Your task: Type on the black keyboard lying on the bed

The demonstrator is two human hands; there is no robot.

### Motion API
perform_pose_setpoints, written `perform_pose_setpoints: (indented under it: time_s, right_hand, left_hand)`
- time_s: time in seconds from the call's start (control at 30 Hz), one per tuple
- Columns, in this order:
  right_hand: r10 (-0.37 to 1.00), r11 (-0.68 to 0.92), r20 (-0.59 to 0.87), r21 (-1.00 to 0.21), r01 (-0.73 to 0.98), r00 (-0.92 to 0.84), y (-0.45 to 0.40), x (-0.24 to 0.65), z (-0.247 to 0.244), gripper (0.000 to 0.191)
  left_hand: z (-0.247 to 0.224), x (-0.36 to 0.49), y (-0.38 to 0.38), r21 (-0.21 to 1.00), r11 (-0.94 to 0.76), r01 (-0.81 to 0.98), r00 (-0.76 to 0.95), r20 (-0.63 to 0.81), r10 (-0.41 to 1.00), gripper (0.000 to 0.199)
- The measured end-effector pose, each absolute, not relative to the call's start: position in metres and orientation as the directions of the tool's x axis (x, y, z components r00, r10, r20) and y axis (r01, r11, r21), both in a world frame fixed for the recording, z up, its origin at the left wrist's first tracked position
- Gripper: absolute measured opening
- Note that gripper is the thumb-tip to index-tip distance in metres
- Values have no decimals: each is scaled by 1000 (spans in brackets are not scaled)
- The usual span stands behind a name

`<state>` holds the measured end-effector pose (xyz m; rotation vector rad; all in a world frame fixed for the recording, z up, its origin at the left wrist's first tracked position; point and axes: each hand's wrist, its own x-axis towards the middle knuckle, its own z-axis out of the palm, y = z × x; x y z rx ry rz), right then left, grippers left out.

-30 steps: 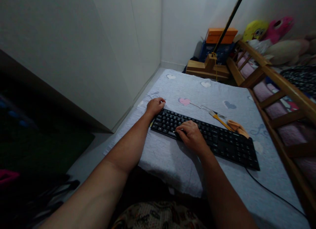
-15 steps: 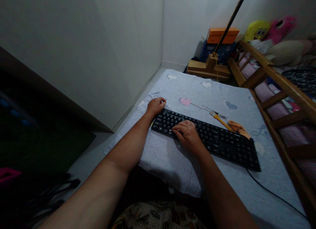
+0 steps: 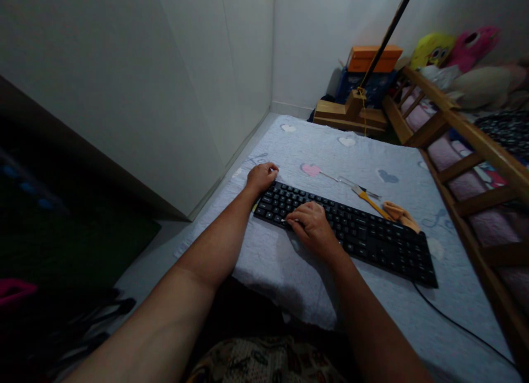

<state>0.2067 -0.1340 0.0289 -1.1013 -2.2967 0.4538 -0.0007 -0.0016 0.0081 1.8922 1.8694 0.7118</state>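
A black keyboard (image 3: 382, 251) lies slantwise on a cloth-covered table. At its far left corner is my left hand (image 3: 261, 177), fingers curled in and the side of the hand against the keyboard's edge. My right hand (image 3: 313, 224) is over the left part of the keys, fingers pinched on a thin white-tipped stick like a cotton swab (image 3: 284, 221). Its tip is down at the near row of keys, and most of it is hidden by the fingers. Behind the keyboard lie a brush with a yellow handle (image 3: 372, 204) and a folded orange cloth (image 3: 399, 215).
A thin wire-like tool (image 3: 328, 176) lies past the keyboard on the pale heart-patterned cover (image 3: 322, 143). The keyboard's cable (image 3: 458, 317) trails to the right. A wooden bed rail (image 3: 463, 129) borders the right side; a white panel (image 3: 198, 96) stands on the left.
My right hand has shifted very slightly left along the near row of keys with the swab. My left hand and the keyboard stay in place.
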Motion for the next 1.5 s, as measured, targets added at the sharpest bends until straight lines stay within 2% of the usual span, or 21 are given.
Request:
perform_pose_setpoints:
  time_s: [0.4,1.0,1.5]
  right_hand:
    - [772,634,366,-500,590,-519,-135,206,28,13]
    - [788,612,325,-505,609,-523,-145,216,32,16]
    - [782,622,346,-479,620,-518,-144,211,28,16]
  left_hand:
    - [10,0,-2,598,-42,800,-12,85,996,31]
    - [10,0,-3,603,-33,797,-17,78,997,31]
    - [9,0,-2,595,-44,803,-11,89,996,30]
